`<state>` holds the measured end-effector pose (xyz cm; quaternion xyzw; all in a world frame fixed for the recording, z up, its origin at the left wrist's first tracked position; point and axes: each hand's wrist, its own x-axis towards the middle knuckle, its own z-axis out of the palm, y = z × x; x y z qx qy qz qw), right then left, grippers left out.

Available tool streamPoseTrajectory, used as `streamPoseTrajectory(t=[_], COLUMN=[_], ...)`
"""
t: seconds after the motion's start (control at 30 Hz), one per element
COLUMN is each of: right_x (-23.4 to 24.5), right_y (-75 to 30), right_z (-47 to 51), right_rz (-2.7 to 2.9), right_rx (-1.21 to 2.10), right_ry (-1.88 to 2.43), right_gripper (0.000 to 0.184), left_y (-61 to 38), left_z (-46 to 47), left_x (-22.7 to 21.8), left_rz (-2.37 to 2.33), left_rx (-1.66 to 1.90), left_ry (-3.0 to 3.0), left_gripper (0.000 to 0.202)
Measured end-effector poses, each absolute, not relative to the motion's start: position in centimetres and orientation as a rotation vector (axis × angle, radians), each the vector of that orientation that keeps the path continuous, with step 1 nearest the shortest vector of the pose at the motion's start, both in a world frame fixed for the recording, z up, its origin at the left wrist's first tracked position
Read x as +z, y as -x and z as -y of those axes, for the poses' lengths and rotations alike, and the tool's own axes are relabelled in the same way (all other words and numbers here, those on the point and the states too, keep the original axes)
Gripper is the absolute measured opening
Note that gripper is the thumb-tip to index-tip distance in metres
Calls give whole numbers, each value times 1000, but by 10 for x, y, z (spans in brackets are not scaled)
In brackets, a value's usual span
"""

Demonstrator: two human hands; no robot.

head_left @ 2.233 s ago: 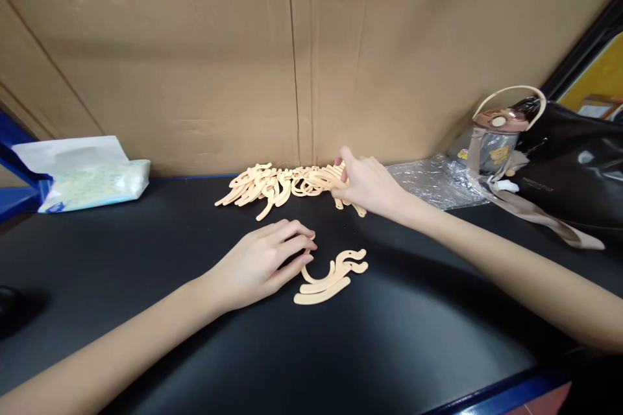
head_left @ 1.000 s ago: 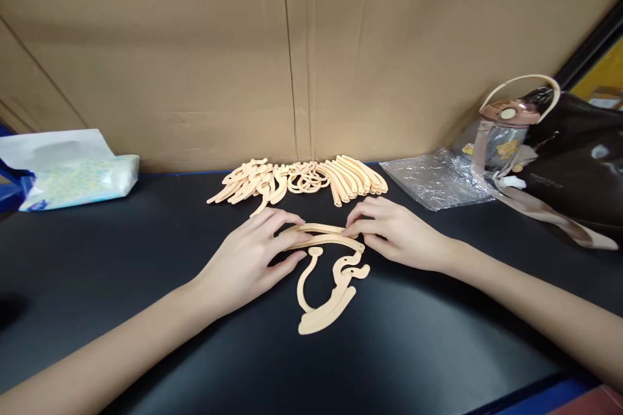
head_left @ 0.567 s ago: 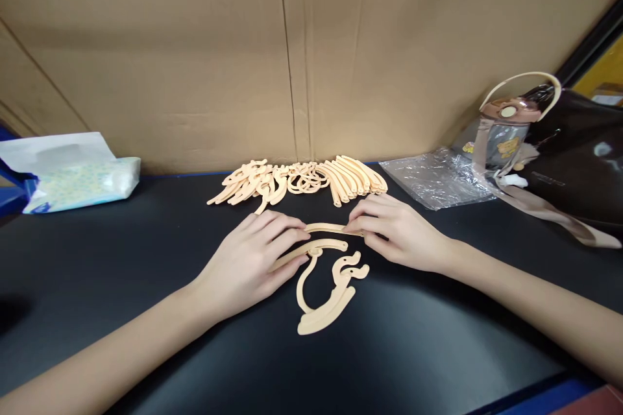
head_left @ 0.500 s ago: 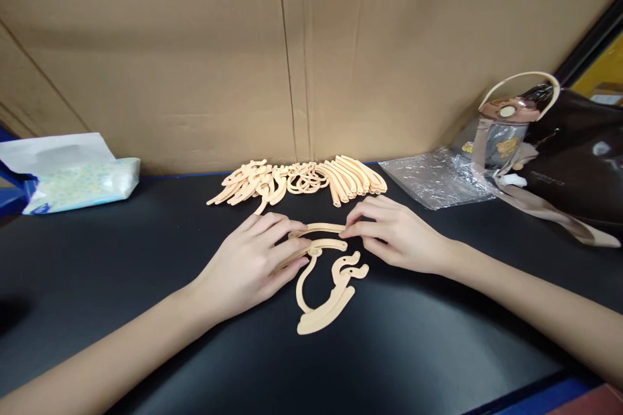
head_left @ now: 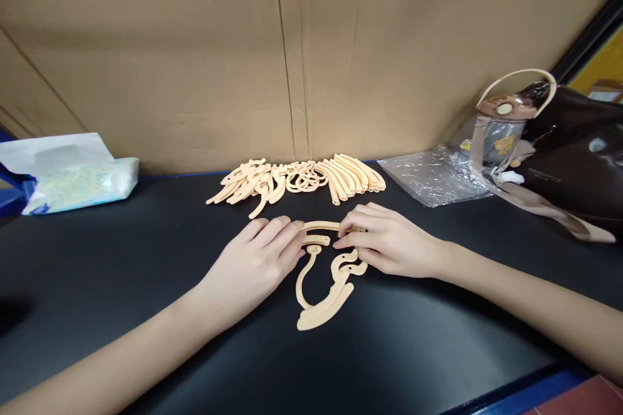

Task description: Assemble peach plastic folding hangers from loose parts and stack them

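A long, slim cream plastic hanger arm (head_left: 322,225) bridges my two hands above the black tabletop. My left hand (head_left: 263,251) is closed around its left end. A second curved arm (head_left: 317,240) pokes out from under the left fingers, with a hole at its tip. At the long arm's right end, my right hand (head_left: 395,241) pinches with bent fingers. Just below lie a thin hook piece (head_left: 302,282) with a round end, and a stacked pair of curved arms (head_left: 325,310) with curled, holed ends. The right fingers partly cover those curled ends.
Behind my hands, cream pieces lie in piles: notched arms (head_left: 248,181), rings with hooks (head_left: 306,176) and slim arms (head_left: 355,178). A tissue pack (head_left: 82,185) sits left; a clear plastic bag (head_left: 433,175), bottle (head_left: 506,130) and dark bag (head_left: 579,155) stand right. Cardboard (head_left: 195,65) walls the back.
My right hand has shifted slightly down along the long arm's right end, now covering part of the curled ends. The shorter arm has slid left and sits farther under my left fingers.
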<state>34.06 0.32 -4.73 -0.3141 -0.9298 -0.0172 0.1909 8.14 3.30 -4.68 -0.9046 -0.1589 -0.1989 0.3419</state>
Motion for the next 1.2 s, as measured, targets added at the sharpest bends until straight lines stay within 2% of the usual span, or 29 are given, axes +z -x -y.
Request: streamPoseTrajectory(t=[0.3, 0.47, 0.67, 0.87, 1.03, 1.2], right_x=[-44, -42, -40, -33, -32, -31], right_y=[-335, -325, -316, -298, -277, -268], right_z=[3, 11, 16, 9, 3, 0], right_rz=[2549, 2600, 2582, 2655, 2796, 2815], right_rx=[-68, -223, -239, -464, -638, -951], right_ry=[790, 718, 678, 631, 557, 338], right_gripper=[22, 23, 20, 20, 19, 25], left_y=[-79, -80, -83, -81, -77, -77], left_z=[-26, -27, -25, -26, -27, -27], left_x=[-50, -48, -44, -49, -51, -46], left_rz=[429, 463, 487, 714, 951, 1066], left_rx=[-416, -432, -492, -752, -747, -706], left_ry=[2291, 2306, 2315, 2504, 2584, 2617], left_gripper=[30, 25, 20, 26, 25, 39])
